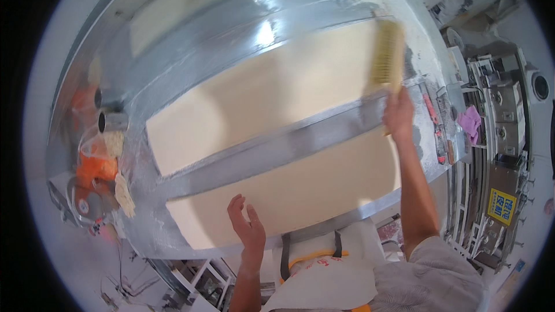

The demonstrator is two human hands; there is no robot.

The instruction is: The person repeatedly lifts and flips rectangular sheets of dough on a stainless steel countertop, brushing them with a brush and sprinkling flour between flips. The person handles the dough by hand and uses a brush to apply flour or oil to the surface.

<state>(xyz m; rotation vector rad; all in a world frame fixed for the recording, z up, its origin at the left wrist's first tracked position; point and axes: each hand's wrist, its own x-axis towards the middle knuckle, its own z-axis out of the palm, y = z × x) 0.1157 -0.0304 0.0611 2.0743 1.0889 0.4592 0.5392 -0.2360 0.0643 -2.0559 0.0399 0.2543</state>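
Two long, pale sheets of rolled dough lie slantwise on a floured metal worktable [277, 149], the far sheet [260, 95] and the near sheet [312, 182] parallel with a strip of metal between them. My right hand [399, 112] grips the handle of a bristled bench brush [387, 54], blurred, at the right end of the far sheet. Whether the bristles touch the dough I cannot tell. Above the left part of the near sheet, my left hand [248, 221] holds nothing, its fingers loosely curled and apart.
Floury tools, among them a red-handled one [431, 108], lie along the table's right edge near a pink cloth [469, 123]. On the left are a metal cylinder [113, 121], dough scraps [124, 195], an orange bag [97, 160] and a scale-like device [84, 206]. Metal machinery [505, 117] stands at right.
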